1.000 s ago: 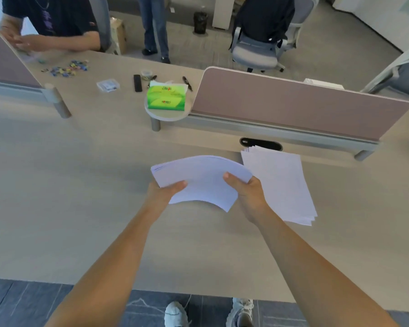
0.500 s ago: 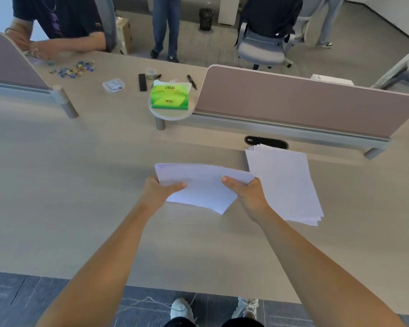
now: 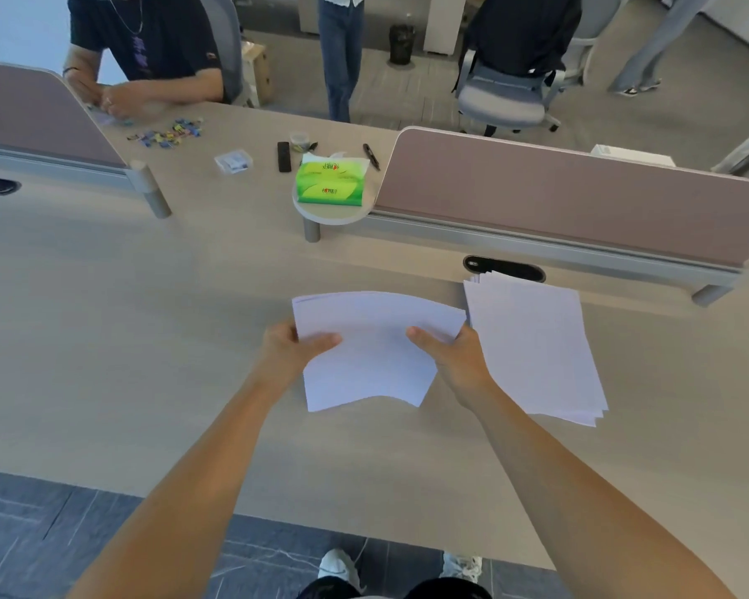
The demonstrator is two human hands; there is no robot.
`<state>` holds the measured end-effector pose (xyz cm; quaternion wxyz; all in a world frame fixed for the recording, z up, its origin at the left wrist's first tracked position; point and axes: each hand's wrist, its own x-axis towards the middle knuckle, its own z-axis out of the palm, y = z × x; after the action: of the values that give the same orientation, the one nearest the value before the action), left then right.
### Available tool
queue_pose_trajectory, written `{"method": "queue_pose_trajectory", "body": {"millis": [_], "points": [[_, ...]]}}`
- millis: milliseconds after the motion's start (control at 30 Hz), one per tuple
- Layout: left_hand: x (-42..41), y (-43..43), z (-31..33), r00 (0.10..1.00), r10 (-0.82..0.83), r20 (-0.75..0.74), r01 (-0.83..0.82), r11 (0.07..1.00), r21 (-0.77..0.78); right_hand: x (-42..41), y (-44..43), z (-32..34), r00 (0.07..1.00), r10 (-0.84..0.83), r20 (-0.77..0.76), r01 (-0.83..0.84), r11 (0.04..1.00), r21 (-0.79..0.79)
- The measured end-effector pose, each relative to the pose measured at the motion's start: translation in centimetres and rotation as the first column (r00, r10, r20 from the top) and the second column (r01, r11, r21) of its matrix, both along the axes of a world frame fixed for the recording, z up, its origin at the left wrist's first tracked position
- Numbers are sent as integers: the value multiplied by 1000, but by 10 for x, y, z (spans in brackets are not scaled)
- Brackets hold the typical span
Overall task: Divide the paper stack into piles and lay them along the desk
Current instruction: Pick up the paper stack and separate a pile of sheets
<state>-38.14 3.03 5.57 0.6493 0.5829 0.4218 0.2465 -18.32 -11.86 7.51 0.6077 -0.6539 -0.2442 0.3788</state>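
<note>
A bundle of white sheets (image 3: 375,352) is held just over the wooden desk (image 3: 126,361), bowed upward in the middle. My left hand (image 3: 293,352) grips its left edge, thumb on top. My right hand (image 3: 450,352) grips its right edge the same way. To the right of the bundle, a slightly fanned pile of white paper (image 3: 532,343) lies flat on the desk, its far edge near a black cable slot (image 3: 504,268).
A mauve divider panel (image 3: 571,201) runs behind the pile. A green tissue pack (image 3: 331,183) sits on a small round shelf. Farther back lie a black remote (image 3: 283,156), a pen (image 3: 371,155) and coloured clips (image 3: 167,134), where a seated person works. Office chairs stand beyond.
The held bundle has turned squarer to me and dropped lower toward the desk, left of the lying pile. Both hands keep their grip.
</note>
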Motion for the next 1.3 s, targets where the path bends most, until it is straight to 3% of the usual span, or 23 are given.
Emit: {"method": "queue_pose_trajectory", "body": {"millis": [133,367,633,800,1300], "points": [[-1,3,7,997,-61,51,61,998,-14,6,-3,2,998,54,-11,-55,998,-38],[15,-4,10,983,174,-61,-177,983,-50,-3,6,9,1000,-27,1,27,999,-37],[-11,7,15,985,-114,130,106,992,66,1,-4,6,997,70,18,-69,997,-15],[-5,6,19,972,-206,113,199,978,70,4,-2,6,994,109,-32,-109,994,-17],[-10,11,10,982,-101,162,98,995,24,12,-4,7,987,159,-18,-159,987,-22]]}}
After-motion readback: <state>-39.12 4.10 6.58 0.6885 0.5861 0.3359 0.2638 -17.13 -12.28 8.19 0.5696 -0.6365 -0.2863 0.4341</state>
